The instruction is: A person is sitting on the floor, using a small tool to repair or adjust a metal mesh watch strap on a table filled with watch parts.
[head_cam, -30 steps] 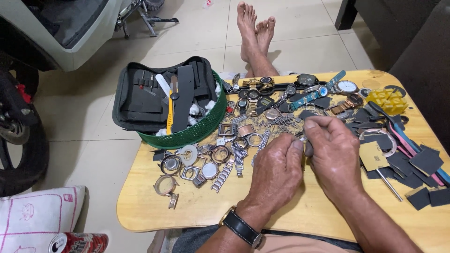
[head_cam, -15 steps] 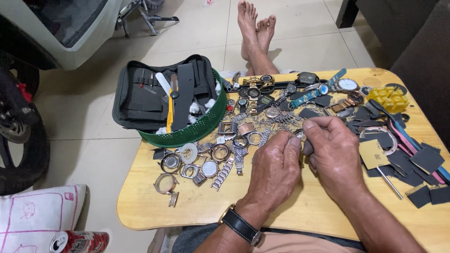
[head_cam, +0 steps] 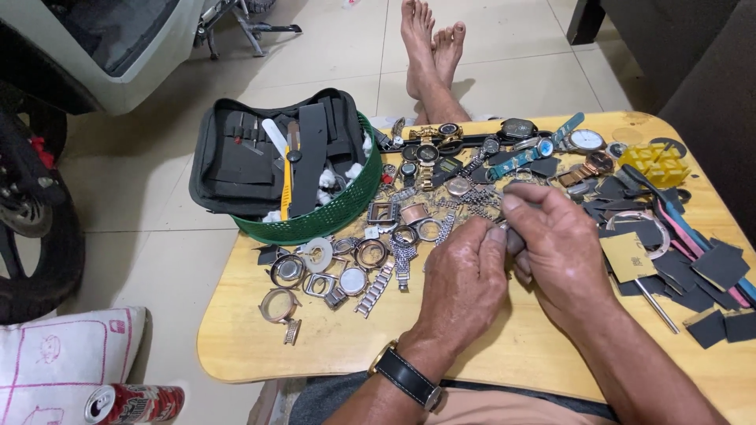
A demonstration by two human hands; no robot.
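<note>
Two hands meet over the wooden table (head_cam: 260, 346) — left hand (head_cam: 461, 279) and right hand (head_cam: 559, 248) pinching one small metal part (head_cam: 510, 236), just beside the watch cases (head_cam: 331, 267).

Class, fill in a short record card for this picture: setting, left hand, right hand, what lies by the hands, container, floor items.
Setting: wooden table with rounded corners, over a tiled floor
Left hand: closed around a small metal part, wristwatch on the wrist
Right hand: pinching the same small part; what it is cannot be told
By the hands: watch cases, metal bands, dark pads, yellow block
Container: green basket holding a black tool case
Floor items: red can, tyre
</note>
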